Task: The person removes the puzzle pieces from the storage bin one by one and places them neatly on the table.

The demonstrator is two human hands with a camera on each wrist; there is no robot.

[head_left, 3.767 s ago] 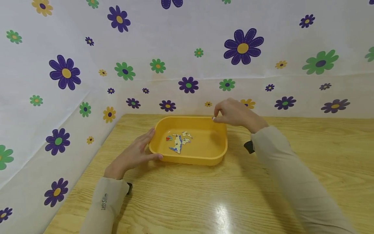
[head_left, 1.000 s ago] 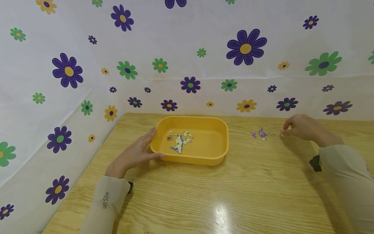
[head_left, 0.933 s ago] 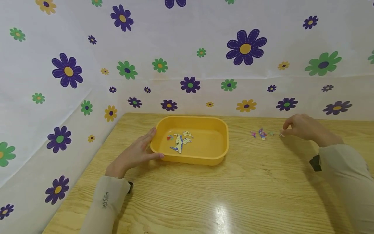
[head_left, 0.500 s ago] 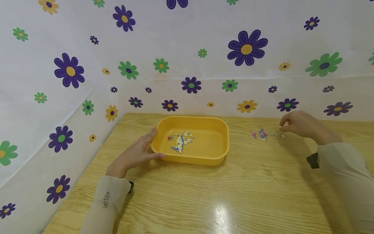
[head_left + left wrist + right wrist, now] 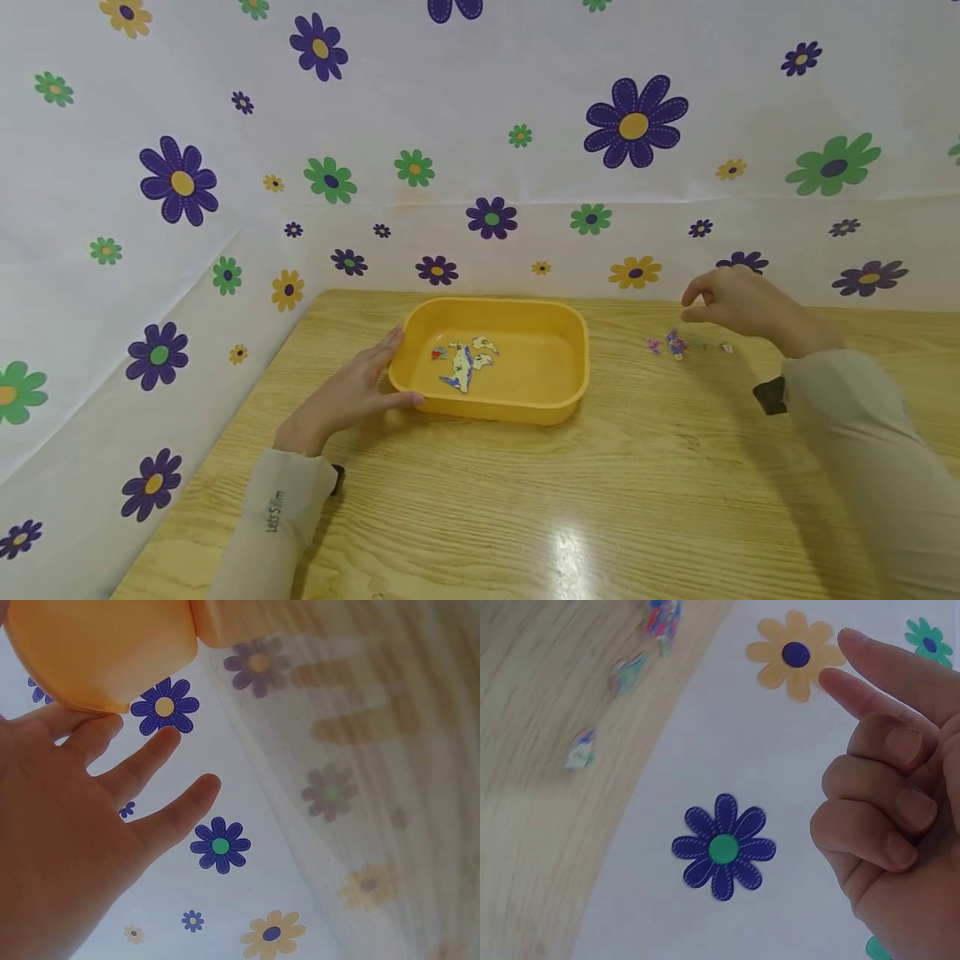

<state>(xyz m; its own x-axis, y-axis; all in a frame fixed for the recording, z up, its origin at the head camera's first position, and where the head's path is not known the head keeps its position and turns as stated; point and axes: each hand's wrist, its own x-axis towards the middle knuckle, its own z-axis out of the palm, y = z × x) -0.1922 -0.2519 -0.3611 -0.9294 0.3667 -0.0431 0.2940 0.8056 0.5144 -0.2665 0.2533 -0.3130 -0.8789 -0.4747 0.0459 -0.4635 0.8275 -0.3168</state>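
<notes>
A yellow tray point(image 5: 525, 375) sits on the wooden table. Several cream-and-blue flat cut-out pieces point(image 5: 460, 367) and a small red-and-blue piece point(image 5: 438, 353) lie in its left half. My left hand point(image 5: 345, 400) rests at the tray's left end, thumb along the front rim and fingers spread against the side. To the right lies a row: a pink piece point(image 5: 653, 345), a purple-and-blue piece point(image 5: 677, 345), a green piece point(image 5: 697, 343) and a whitish piece point(image 5: 726, 347). Above this row hovers my right hand point(image 5: 746, 307), thumb and index finger apart with nothing between, the other fingers curled point(image 5: 877, 795).
A white sheet point(image 5: 450, 108) printed with flowers hangs behind the table and along its left side. Bare wood point(image 5: 465, 508) stretches in front of the tray, with a bright light reflection on it.
Earlier my right hand pinched a small piece over the tray's back right corner. It set the whitish piece down at the row's right end, released it, then rose and moved left. The left hand stayed.
</notes>
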